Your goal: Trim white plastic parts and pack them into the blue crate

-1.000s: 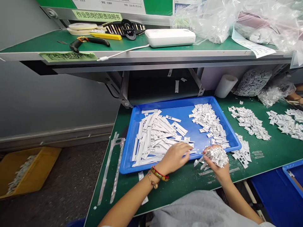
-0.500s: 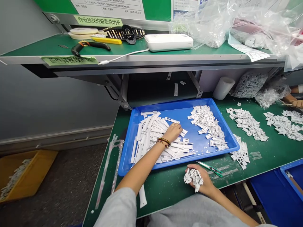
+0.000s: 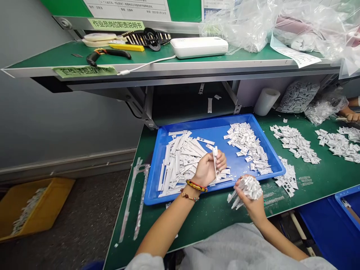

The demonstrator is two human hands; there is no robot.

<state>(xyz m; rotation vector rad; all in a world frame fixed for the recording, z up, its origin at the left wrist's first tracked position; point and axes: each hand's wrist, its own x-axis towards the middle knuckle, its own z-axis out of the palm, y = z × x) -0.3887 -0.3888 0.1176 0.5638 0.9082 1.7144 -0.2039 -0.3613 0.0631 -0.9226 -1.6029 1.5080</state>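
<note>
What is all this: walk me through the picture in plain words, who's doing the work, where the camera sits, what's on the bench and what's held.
There is no robot: a person works with two bare hands. One camera, worn on the head, looks forward and down.

On the green bench is a blue tray. It holds long white strips on the left and small white pieces on the right. More piles lie on the bench beyond it.

The left hand, above the tray, holds a narrow white piece upright. The right hand, in front of the tray, holds a bunch of white pieces.

The shelf above carries pliers and a white box. At far right is another person's hand.
</note>
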